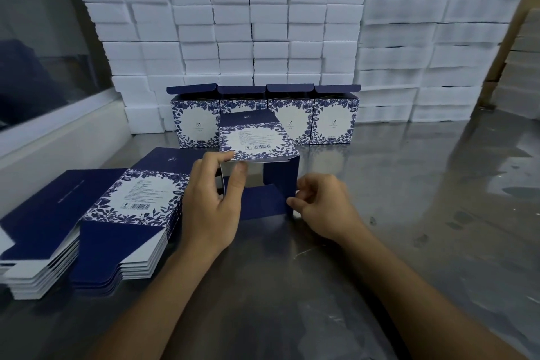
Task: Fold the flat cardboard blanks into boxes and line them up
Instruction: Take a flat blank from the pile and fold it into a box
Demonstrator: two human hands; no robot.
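**Hands shaping a fifth box, bottom flaps toward the worker**

Left hand (pixel 211 199) grips the near left edge of the half-formed box (pixel 258 140), thumb lying across a white inner flap (pixel 230 168) and fingers curled behind it. At far left, beside this hand, a stack of flat blanks (pixel 87 219) lies on the bench (pixel 409 213), printed face up, in two overlapping piles. The box is held between the hands just above the bench. Its barcode panel faces up and tilts away, and its open end faces the worker, so its long axis runs from the worker toward the row behind. A dark blue flap (pixel 260 202) projects forward from the lower edge, and a blue side wall (pixel 287 181) stands at the right. Right hand (pixel 318 202) pinches the lower corner of that side wall between thumb and forefinger, its other fingers loosely curled.

Judged from the open end, the step in hand is closing the bottom. The flaps lie between the two hands and nearer the worker than the box body, so each hand appears placed to fold its own side inward. The blue flap seems equally within reach of both hands.

Behind the box, four finished boxes (pixel 264 123) stand side by side with lids raised, touching one another. White foam blocks (pixel 233 23) are stacked behind the row. The new box would likely go at either end of the row.
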